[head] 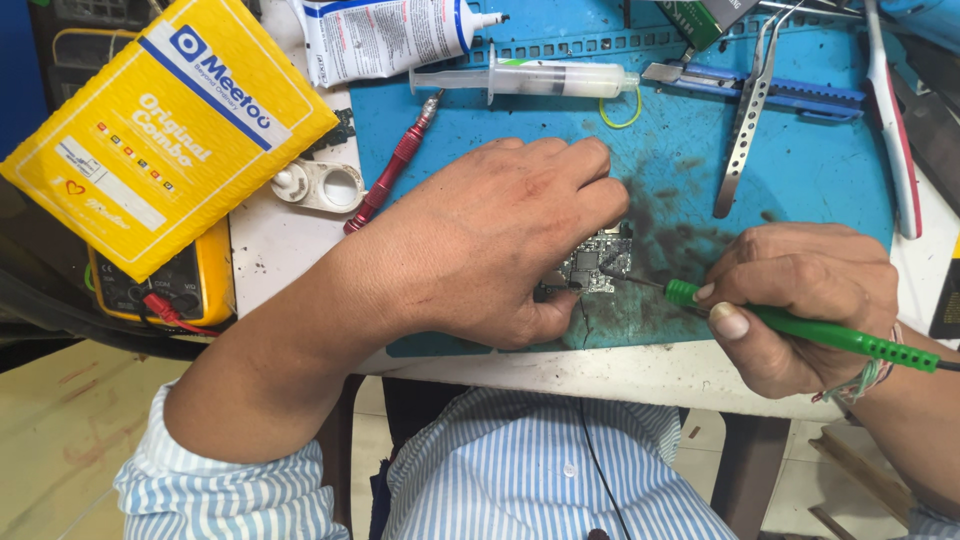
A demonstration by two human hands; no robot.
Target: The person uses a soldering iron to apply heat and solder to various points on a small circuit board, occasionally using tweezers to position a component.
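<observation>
My left hand [500, 240] presses down on a small dark circuit board [592, 266] that lies on a stained blue work mat [800, 170]; thumb and fingers hold the board's left edge and top. My right hand [800, 300] grips a green-handled soldering iron [800, 328] like a pen. Its thin metal tip [640, 282] touches the board's right side. Most of the board is hidden under my left fingers.
Tweezers [745, 120], a syringe [530, 78], a white tube [390, 35] and a red screwdriver [395, 165] lie on the mat's far side. A yellow padded envelope [160, 130] covers a yellow multimeter [190, 285] at the left. A small white tape roll [325, 185] sits beside them.
</observation>
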